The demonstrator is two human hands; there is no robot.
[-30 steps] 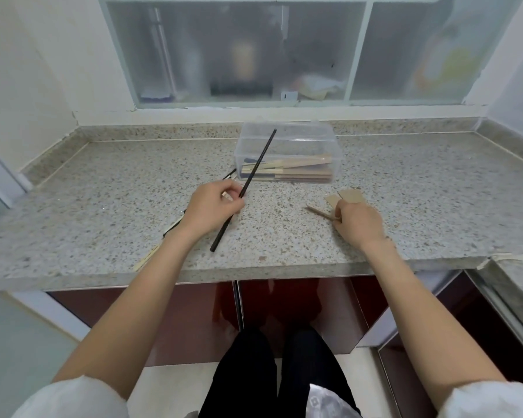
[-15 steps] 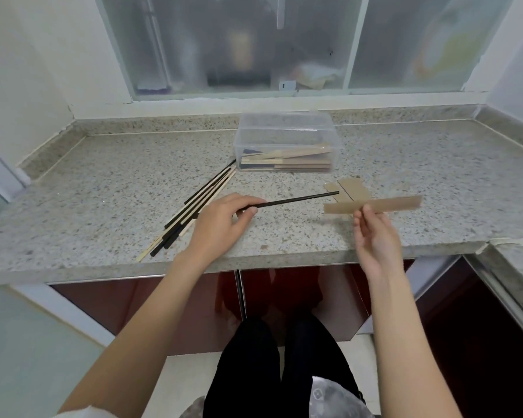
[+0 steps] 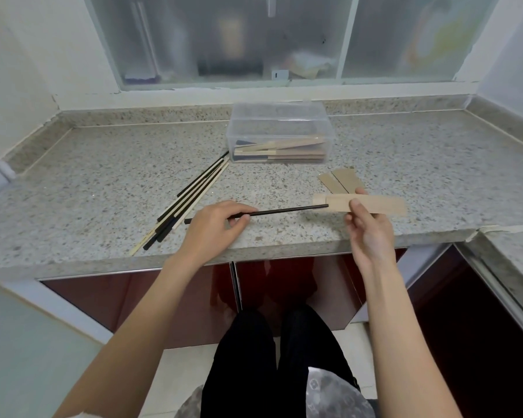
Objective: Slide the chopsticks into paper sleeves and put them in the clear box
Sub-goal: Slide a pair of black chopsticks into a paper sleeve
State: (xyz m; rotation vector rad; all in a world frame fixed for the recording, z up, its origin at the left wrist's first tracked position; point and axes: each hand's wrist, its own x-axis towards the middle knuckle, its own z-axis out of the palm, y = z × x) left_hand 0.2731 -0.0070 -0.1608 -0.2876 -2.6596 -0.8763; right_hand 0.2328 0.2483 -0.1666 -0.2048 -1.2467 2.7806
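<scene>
Left hand (image 3: 215,226): pinching a thin black chopstick (image 3: 284,211) between thumb and fingers, holding it almost level above the speckled grey stone worktop (image 3: 103,188), tip pointing toward the right hand.

Right hand (image 3: 367,229): gripping a flat tan paper sleeve (image 3: 375,204) between thumb and fingers, holding it level; the chopstick tip is sitting at the sleeve's open left end, whether inside it cannot be told.

Just beyond the right hand: two more tan paper sleeves (image 3: 341,183) are lying flat on the worktop.

Beyond and left of the left hand: a loose bundle of black and pale wooden chopsticks (image 3: 187,203) is lying slantwise.

Further back, between both hands: a clear plastic rectangular box (image 3: 280,132) is standing on the worktop, holding several sleeved chopsticks (image 3: 284,150) stacked lengthwise.
</scene>
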